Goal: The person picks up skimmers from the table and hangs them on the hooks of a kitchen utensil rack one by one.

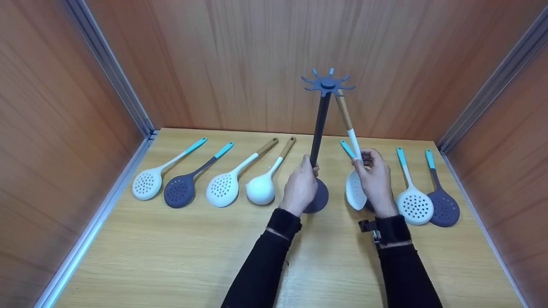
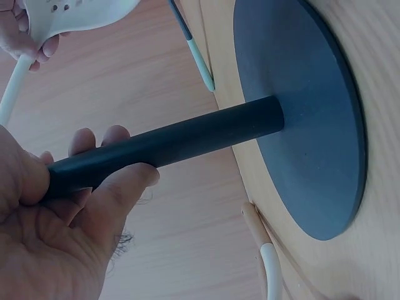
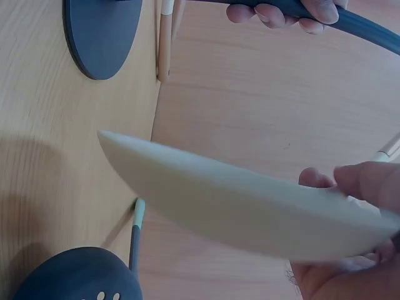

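My left hand grips the dark pole of a utensil stand, fingers and thumb wrapped round it in the left wrist view. The stand's round base is at the table, and a ring of hooks tops the pole. My right hand pinches a white skimmer low on its handle, just above the perforated head. Its wooden handle end points up and meets the hooks at the ring's right side; whether it hangs on one cannot be made out.
Left of the stand lie a white skimmer, a dark skimmer, a wood-handled white skimmer and a white ladle. At right lie another white skimmer and dark skimmer. A dark skimmer is partly hidden beneath my right hand.
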Demonstrator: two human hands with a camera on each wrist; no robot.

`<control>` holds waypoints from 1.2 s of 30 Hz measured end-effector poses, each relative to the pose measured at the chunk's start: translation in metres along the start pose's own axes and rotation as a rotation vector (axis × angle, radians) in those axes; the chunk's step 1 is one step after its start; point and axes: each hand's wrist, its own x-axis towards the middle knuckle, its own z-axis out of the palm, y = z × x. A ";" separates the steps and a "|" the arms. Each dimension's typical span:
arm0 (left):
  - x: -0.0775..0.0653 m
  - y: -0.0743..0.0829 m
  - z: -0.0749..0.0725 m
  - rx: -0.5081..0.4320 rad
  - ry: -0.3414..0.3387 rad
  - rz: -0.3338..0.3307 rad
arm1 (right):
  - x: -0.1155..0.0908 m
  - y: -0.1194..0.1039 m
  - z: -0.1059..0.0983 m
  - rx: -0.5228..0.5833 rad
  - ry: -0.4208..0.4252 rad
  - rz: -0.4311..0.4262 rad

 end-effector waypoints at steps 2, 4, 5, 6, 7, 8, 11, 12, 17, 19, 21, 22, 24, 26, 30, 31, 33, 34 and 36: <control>0.000 0.001 0.000 0.008 0.001 -0.001 | 0.000 0.000 0.001 0.003 0.013 -0.012; 0.000 0.001 0.001 0.018 0.002 -0.002 | -0.001 0.000 0.002 0.004 0.030 -0.027; 0.000 0.001 0.001 0.021 0.000 -0.003 | -0.001 0.000 0.003 0.004 0.039 -0.034; 0.000 0.001 0.001 0.025 -0.002 -0.005 | -0.001 -0.001 0.004 0.002 0.047 -0.037; 0.001 0.001 0.001 0.028 -0.003 -0.006 | -0.002 -0.001 0.004 -0.001 0.055 -0.039; 0.001 0.001 0.001 0.030 -0.007 -0.009 | -0.002 -0.001 0.004 -0.003 0.061 -0.039; 0.001 0.001 0.001 0.028 -0.014 -0.020 | -0.001 -0.004 0.006 -0.008 0.066 -0.045; 0.001 0.001 0.000 0.025 -0.012 -0.021 | 0.000 -0.005 0.007 -0.008 0.065 -0.052; 0.001 0.000 0.000 0.020 0.002 -0.004 | 0.007 -0.011 0.011 0.022 0.062 -0.083; 0.000 0.000 0.000 0.023 0.003 0.009 | 0.011 -0.014 0.011 0.060 0.056 -0.088; 0.000 -0.001 0.000 0.024 0.001 0.019 | 0.013 -0.017 0.011 0.092 0.044 -0.088; 0.000 -0.001 0.000 0.023 -0.001 0.020 | 0.015 -0.019 0.011 0.109 0.035 -0.088; 0.000 -0.001 0.000 0.022 -0.005 0.020 | 0.016 -0.024 0.011 0.141 0.013 -0.086; 0.000 -0.001 0.000 0.017 -0.007 0.014 | 0.017 -0.028 0.010 0.148 0.001 -0.077; 0.001 0.000 0.000 0.006 -0.015 0.001 | 0.021 -0.033 0.009 0.135 -0.012 -0.070; 0.001 0.000 0.000 0.006 -0.016 -0.003 | 0.022 -0.034 0.009 0.129 -0.013 -0.070; 0.002 0.000 0.000 0.007 -0.017 -0.009 | 0.024 -0.036 0.009 0.123 -0.017 -0.077; 0.002 0.000 0.000 0.008 -0.018 -0.013 | 0.025 -0.038 0.009 0.123 -0.017 -0.079; 0.002 0.000 0.000 0.009 -0.019 -0.021 | 0.027 -0.041 0.009 0.129 -0.019 -0.084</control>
